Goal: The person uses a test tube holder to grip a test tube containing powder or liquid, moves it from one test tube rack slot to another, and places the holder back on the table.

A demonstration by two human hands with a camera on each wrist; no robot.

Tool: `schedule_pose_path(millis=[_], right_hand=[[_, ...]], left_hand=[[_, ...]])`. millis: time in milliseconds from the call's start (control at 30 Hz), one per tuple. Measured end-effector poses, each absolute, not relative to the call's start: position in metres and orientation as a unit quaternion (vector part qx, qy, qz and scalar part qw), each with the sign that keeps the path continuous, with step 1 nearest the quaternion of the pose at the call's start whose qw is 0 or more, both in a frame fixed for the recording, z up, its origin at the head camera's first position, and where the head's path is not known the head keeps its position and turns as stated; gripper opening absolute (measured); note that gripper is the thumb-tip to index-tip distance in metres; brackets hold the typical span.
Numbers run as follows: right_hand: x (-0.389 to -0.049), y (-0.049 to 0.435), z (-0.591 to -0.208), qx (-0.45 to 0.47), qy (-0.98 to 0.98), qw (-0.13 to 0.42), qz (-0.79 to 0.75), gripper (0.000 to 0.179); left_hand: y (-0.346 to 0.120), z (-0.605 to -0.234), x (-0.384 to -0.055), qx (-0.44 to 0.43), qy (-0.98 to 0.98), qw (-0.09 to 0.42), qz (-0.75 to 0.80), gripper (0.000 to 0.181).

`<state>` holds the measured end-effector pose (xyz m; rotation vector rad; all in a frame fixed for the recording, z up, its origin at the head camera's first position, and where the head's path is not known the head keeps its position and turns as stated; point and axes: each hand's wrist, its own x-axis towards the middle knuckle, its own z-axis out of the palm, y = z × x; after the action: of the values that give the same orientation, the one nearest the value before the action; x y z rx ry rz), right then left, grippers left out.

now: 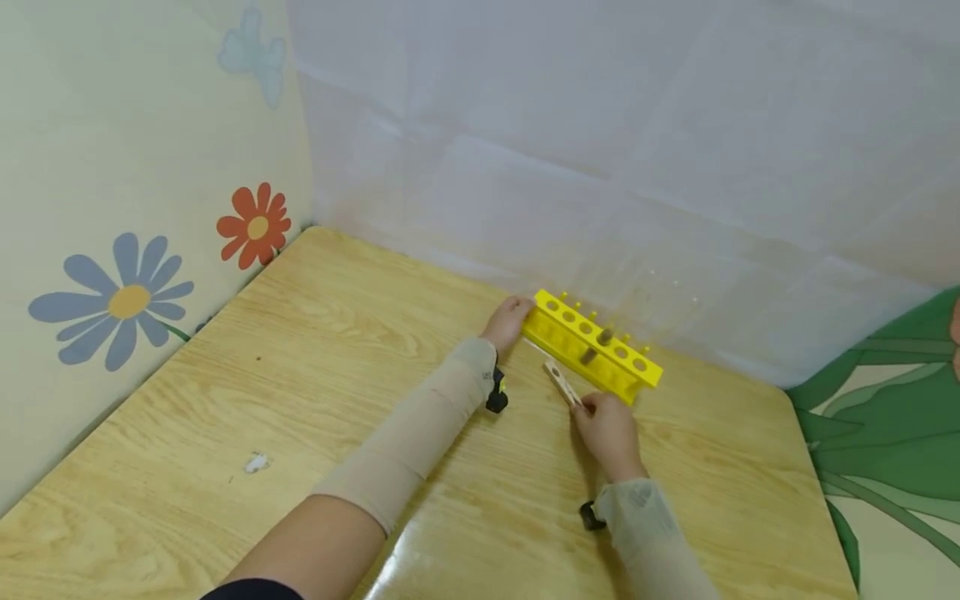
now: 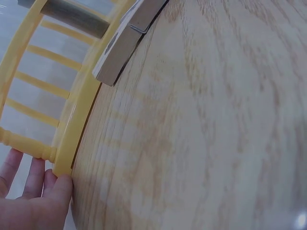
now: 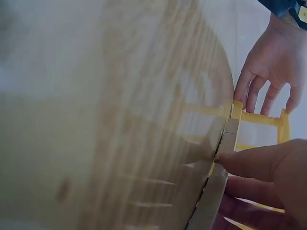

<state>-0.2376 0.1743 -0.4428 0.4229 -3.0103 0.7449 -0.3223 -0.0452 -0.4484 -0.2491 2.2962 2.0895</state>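
A yellow test tube rack [image 1: 592, 346] stands near the back edge of the table, with a row of round holes along its top. My left hand [image 1: 507, 323] is at its left end; in the left wrist view, extended fingertips [image 2: 36, 175] touch the end post. A dark grey cylinder [image 1: 604, 337] sits upright in one hole. Between thumb and fingers, my right hand [image 1: 609, 433] pinches a wooden test tube clamp [image 1: 561, 383] with a metal spring. The clamp's tip points toward the rack's front, left of the cylinder. The right hand partly covers its rear.
Yellow pegs [image 1: 630, 337] line the rack's back, with faint clear shapes above them. Behind is a white sheet [image 1: 480, 125]; a painted wall [image 1: 150, 167] borders the left. A whitish worn patch [image 1: 257, 462] marks the wood-grain table [image 1: 300, 383].
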Motion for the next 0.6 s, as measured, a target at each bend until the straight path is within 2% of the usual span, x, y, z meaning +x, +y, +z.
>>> schedule_pose_path(millis=[200, 600], right_hand=[[-0.24, 0.173, -0.446, 0.141, -0.96, 0.01, 0.241, 0.013], [-0.246, 0.168, -0.452, 0.154, -0.953, -0.016, 0.262, 0.022]], left_hand=[[-0.046, -0.449, -0.323, -0.074, 0.742, 0.017, 0.666, 0.045], [-0.058, -0.453, -0.317, -0.096, 0.751, -0.002, 0.653, 0.051]])
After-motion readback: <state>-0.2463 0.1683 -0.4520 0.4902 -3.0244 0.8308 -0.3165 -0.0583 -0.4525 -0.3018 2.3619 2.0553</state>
